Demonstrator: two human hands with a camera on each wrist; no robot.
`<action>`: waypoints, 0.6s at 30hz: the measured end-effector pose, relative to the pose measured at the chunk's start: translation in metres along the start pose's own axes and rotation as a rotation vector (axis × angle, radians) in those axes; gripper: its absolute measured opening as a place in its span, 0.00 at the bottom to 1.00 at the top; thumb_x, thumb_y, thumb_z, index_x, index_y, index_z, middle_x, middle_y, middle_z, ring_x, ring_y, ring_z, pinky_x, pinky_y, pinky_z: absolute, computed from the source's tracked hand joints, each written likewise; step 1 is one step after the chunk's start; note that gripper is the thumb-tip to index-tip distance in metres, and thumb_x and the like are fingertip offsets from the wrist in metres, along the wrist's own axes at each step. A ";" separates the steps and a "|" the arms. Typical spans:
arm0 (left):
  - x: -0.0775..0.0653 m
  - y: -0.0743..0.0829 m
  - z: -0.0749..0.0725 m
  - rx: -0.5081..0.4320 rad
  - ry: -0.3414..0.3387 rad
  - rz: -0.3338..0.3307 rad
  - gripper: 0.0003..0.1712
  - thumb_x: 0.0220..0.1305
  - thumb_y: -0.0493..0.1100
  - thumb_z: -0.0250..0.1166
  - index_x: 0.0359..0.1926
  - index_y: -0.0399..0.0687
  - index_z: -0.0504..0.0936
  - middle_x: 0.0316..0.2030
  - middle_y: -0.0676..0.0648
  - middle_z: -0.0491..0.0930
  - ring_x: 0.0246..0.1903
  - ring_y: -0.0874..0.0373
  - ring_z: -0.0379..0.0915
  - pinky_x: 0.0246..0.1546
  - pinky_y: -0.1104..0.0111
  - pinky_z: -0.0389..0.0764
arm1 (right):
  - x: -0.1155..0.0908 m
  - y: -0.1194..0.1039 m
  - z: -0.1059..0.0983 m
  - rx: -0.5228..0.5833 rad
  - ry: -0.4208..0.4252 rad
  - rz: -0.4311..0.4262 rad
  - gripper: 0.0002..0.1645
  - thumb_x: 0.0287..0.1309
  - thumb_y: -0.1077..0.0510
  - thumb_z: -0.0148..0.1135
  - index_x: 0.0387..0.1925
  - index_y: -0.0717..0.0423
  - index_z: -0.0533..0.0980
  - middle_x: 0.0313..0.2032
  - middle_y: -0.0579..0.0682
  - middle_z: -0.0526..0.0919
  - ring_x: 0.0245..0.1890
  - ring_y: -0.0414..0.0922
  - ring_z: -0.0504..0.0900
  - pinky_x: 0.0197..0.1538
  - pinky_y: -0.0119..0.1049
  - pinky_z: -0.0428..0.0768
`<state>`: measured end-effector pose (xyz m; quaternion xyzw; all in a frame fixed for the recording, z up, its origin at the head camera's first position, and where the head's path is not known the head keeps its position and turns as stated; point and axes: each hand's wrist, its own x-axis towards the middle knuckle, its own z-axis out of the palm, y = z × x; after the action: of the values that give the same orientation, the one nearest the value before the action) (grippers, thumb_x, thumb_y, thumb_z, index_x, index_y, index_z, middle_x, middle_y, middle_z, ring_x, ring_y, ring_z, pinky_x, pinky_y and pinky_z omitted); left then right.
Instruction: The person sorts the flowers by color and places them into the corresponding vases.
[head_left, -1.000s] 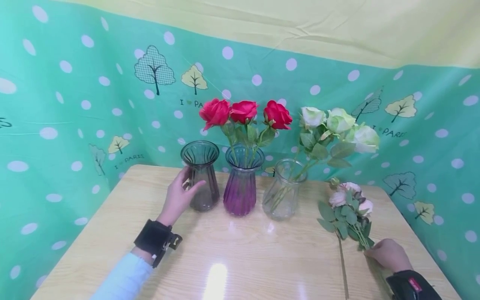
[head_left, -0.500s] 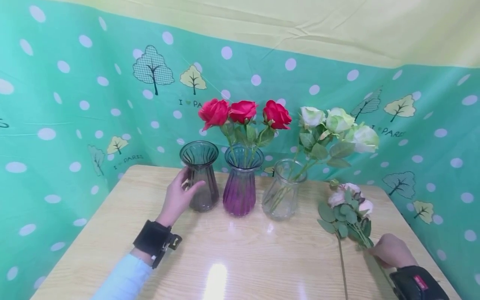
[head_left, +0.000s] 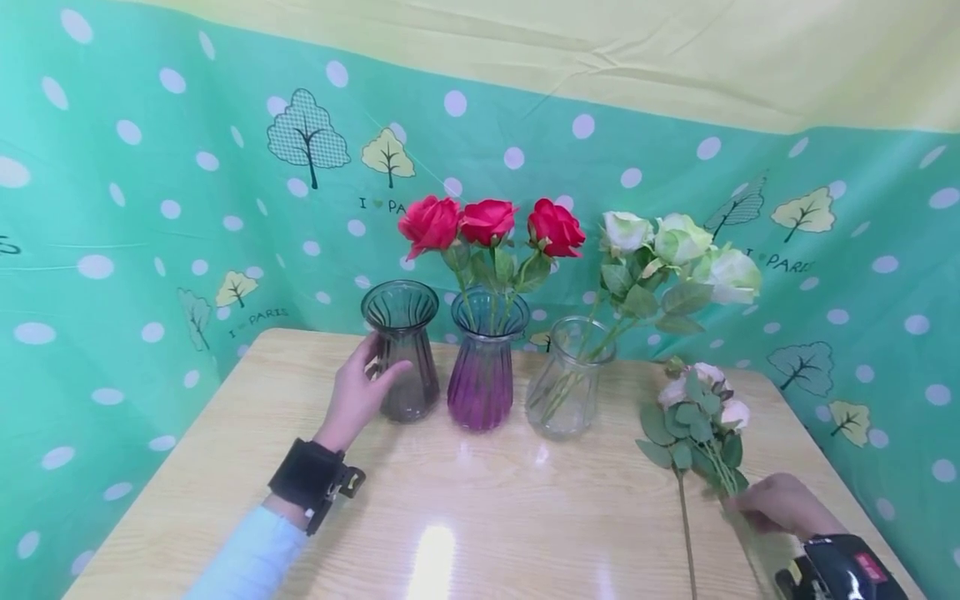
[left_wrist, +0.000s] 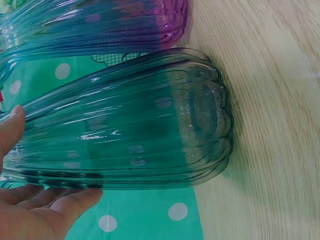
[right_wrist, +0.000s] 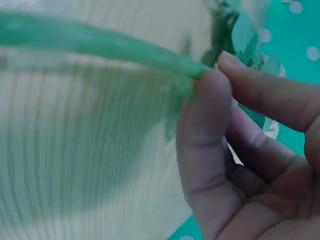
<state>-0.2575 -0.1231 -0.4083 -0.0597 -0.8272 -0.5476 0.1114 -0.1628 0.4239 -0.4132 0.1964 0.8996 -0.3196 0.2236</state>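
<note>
My left hand [head_left: 356,396] holds a smoky grey glass vase [head_left: 408,379] below its flared neck, thumb on one side and fingers on the other. In the left wrist view, this ribbed vase [left_wrist: 125,120] stands upright on the wooden table, with nothing in it. At the right, my right hand [head_left: 783,504] pinches a green stem [right_wrist: 110,42] between thumb and index finger. That stem belongs to the pale pink artificial roses [head_left: 697,408], which lie on the table with their leaves. A second, brownish stem [head_left: 686,533] lies to the left of the hand.
Beside the grey vase stands a purple-bottomed vase [head_left: 480,396] with three red roses [head_left: 487,223]. Right of it, a clear vase [head_left: 562,400] holds white-green roses [head_left: 682,242] leaning right. A green polka-dot curtain [head_left: 187,200] hangs behind the table [head_left: 495,517].
The right wrist has shifted a little to the right and turned, while the fingers keep the stem. The pink roses' leaves and stems have moved slightly. The left hand stays on the grey vase.
</note>
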 end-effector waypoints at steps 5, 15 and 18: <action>0.000 0.000 0.000 0.002 -0.001 -0.009 0.46 0.57 0.52 0.66 0.71 0.46 0.55 0.68 0.38 0.59 0.65 0.42 0.60 0.62 0.51 0.70 | -0.006 -0.006 -0.002 0.099 0.023 -0.036 0.17 0.56 0.53 0.60 0.27 0.65 0.80 0.19 0.45 0.80 0.24 0.40 0.78 0.33 0.33 0.79; 0.002 -0.002 -0.001 0.001 0.000 -0.001 0.45 0.57 0.52 0.66 0.70 0.44 0.55 0.68 0.37 0.59 0.65 0.41 0.60 0.62 0.50 0.69 | -0.025 -0.030 0.010 0.421 0.122 -0.040 0.32 0.58 0.45 0.61 0.48 0.71 0.75 0.24 0.40 0.83 0.28 0.35 0.81 0.39 0.30 0.83; 0.002 -0.002 -0.001 0.009 0.002 0.004 0.45 0.57 0.52 0.66 0.70 0.44 0.56 0.68 0.37 0.60 0.65 0.41 0.60 0.62 0.50 0.70 | -0.033 -0.045 0.021 0.575 0.186 -0.059 0.28 0.55 0.45 0.64 0.49 0.64 0.76 0.25 0.36 0.83 0.28 0.33 0.82 0.39 0.27 0.83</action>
<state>-0.2594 -0.1245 -0.4092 -0.0601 -0.8294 -0.5437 0.1135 -0.1517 0.3711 -0.3883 0.2536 0.7943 -0.5480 0.0661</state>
